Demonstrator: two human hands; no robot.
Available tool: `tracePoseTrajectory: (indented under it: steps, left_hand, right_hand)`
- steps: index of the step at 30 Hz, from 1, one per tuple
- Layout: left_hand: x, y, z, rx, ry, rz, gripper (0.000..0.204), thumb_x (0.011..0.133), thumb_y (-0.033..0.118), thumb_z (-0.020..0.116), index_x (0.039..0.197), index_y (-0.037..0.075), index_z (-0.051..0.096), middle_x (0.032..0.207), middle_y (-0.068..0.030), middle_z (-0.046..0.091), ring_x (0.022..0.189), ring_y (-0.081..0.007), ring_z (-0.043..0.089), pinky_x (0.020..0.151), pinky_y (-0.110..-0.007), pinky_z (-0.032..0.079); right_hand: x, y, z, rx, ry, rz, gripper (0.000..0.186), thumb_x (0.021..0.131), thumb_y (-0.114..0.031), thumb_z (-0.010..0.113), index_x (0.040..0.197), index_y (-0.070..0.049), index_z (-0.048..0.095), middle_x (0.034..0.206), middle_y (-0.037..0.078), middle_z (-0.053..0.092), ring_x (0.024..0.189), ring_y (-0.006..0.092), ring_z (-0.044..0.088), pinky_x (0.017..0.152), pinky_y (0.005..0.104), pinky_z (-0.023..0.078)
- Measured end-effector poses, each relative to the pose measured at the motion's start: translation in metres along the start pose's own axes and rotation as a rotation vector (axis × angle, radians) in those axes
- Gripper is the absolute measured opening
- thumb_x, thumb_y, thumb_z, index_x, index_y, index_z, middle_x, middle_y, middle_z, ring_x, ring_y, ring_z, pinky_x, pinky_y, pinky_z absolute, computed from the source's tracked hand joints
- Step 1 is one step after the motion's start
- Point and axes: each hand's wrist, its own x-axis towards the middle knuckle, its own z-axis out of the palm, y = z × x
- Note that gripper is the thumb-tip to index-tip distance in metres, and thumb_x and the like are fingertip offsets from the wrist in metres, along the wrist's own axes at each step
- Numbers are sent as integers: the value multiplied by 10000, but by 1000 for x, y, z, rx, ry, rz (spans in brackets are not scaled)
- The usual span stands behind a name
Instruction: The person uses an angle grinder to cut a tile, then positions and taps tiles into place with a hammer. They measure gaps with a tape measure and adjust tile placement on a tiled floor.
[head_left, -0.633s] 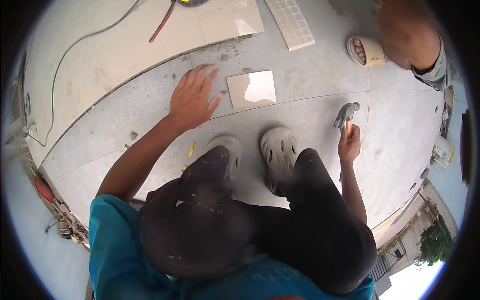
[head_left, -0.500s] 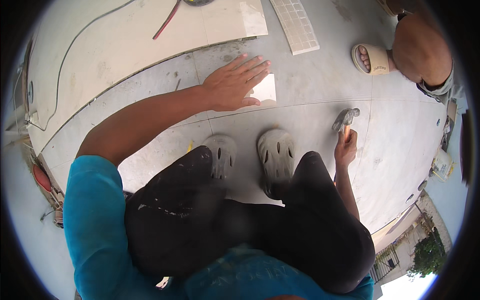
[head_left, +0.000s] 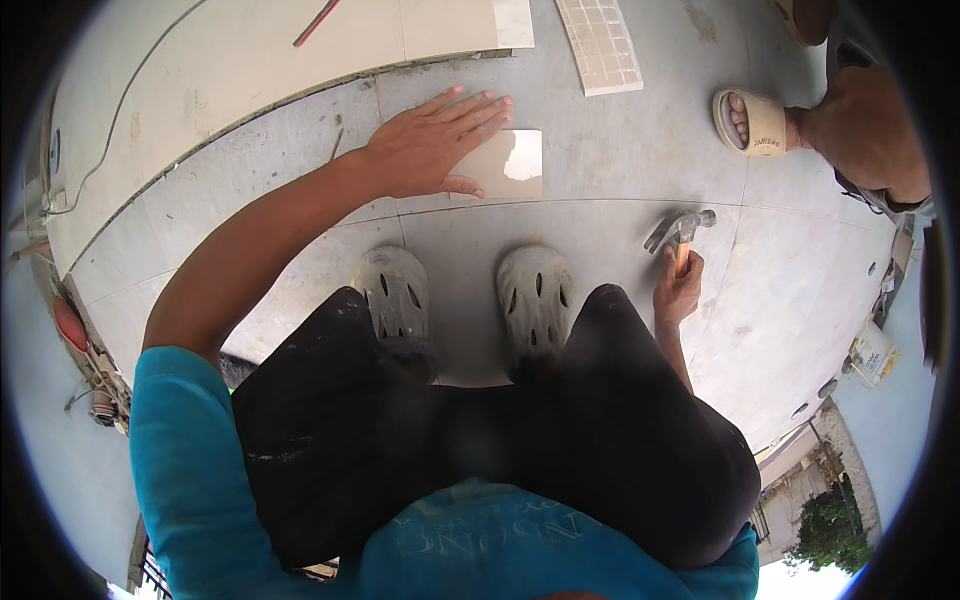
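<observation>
Large grey tiles with thin joints make up the floor (head_left: 620, 165). A small rectangular tile (head_left: 505, 178) lies on it, partly covered from view by the left hand (head_left: 430, 145). Beyond that hand, a pale gridded strip (head_left: 603, 50) lies rightward and cream slabs (head_left: 250, 80) leftward, seemingly atop the grey. Dusty clogs (head_left: 537, 280) stand nearer than that hand; a beige sandal (head_left: 760, 122) rests beyond the right hand (head_left: 678, 290).

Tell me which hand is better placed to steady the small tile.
Probably the left hand: it is open and spread over the left side of the small tile, though contact is unclear. The right hand grips the hammer, off to the tile's right.
</observation>
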Motion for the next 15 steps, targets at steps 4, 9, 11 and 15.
tracePoseTrajectory:
  steps: [4,9,11,15]
  left_hand:
    - [17,-24,21,-98,-107,211,818,966,589,399,1528,25,213,1613,-93,193,1486,-235,188,1235,-419,166]
    - [-1,11,-11,78,-341,-493,746,1009,536,345,1529,18,207,1617,-108,170,1492,-230,167,1238,-417,154]
    - [10,16,-6,24,-222,-414,736,1019,533,317,1533,20,196,1620,-115,155,1497,-237,149,1237,-418,145]
    - [24,-8,30,-78,20,-241,742,1025,546,279,1542,26,165,1625,-134,121,1507,-251,95,1235,-420,130]
  right_hand:
    - [-2,-8,3,14,-5,-2,441,883,-494,680,1068,-100,607,885,92,666,799,284,623,736,409,466]
    - [-3,-9,2,13,0,31,449,885,-484,683,1090,-90,614,927,92,673,834,274,630,754,402,469]
    - [-5,-6,-1,-13,5,34,452,887,-482,682,1097,-88,616,948,89,673,847,270,631,758,399,471]
    - [-5,-9,4,8,-10,19,466,884,-492,682,1102,-84,620,983,85,670,878,267,632,773,396,473]
